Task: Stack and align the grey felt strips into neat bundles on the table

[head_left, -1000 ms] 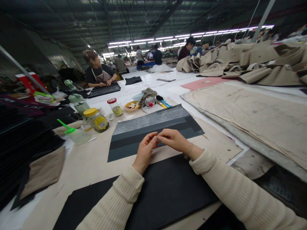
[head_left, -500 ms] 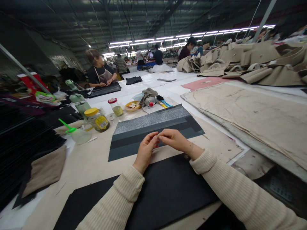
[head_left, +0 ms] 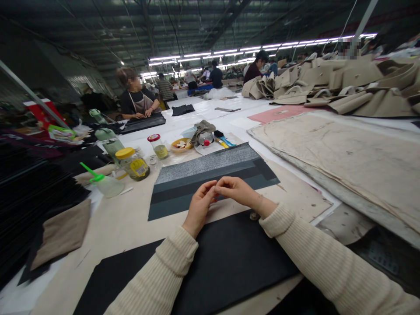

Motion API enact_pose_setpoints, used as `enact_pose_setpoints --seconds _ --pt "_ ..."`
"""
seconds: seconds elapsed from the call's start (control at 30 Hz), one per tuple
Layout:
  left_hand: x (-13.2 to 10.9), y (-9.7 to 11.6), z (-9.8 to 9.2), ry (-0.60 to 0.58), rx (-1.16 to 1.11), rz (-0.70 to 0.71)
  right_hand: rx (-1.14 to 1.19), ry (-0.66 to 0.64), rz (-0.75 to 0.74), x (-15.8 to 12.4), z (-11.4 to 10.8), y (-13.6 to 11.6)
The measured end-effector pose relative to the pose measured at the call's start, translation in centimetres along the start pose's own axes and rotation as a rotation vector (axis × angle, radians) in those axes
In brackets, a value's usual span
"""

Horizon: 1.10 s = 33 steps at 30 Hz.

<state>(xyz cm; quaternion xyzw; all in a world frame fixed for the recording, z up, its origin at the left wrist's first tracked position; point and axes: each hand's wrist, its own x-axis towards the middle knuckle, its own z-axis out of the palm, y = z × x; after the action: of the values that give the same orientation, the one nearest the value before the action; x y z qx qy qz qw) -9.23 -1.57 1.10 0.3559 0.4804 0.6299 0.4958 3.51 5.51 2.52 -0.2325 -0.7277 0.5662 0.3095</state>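
My left hand (head_left: 201, 205) and my right hand (head_left: 239, 191) meet at the fingertips above the worktable. The fingers of both are pinched together; whatever they hold, if anything, is too small to make out. Behind them lies a flat panel (head_left: 210, 176) with grey speckled, dark and blue-green bands. Under my wrists a large black sheet (head_left: 229, 258) stretches toward me. A small round object (head_left: 253, 215) sits at its far edge, beside my right wrist.
To the left stand a green-spouted bottle (head_left: 110, 186), a yellow-lidded jar (head_left: 133, 164) and a red-lidded jar (head_left: 158, 146). Brushes (head_left: 225, 139) lie beyond the panel. A pale slab (head_left: 344, 148) and beige bag pieces (head_left: 354, 83) occupy the right. A co-worker (head_left: 138, 96) stands across the table.
My hands stay almost in place, with slight finger movement. The small round object by my right wrist shows a little more.
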Motion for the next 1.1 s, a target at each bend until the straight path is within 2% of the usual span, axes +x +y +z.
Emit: enact_pose_setpoints --seconds 0.17,0.37,0.9,1.1 --pt "-0.07 0.1 -0.04 0.009 -0.052 -0.031 0.055 -0.037 0.0 0.06 -0.14 0.22" --pt "0.05 0.09 -0.11 0.047 -0.013 0.025 0.046 -0.064 0.046 -0.13 -0.42 -0.57" --pt "-0.22 0.1 -0.24 0.133 0.437 0.413 -0.079 -0.02 0.083 -0.12 -0.24 -0.31" --pt "-0.43 0.13 0.01 0.11 0.583 0.589 -0.287 0.014 0.006 -0.11 -0.16 -0.06"
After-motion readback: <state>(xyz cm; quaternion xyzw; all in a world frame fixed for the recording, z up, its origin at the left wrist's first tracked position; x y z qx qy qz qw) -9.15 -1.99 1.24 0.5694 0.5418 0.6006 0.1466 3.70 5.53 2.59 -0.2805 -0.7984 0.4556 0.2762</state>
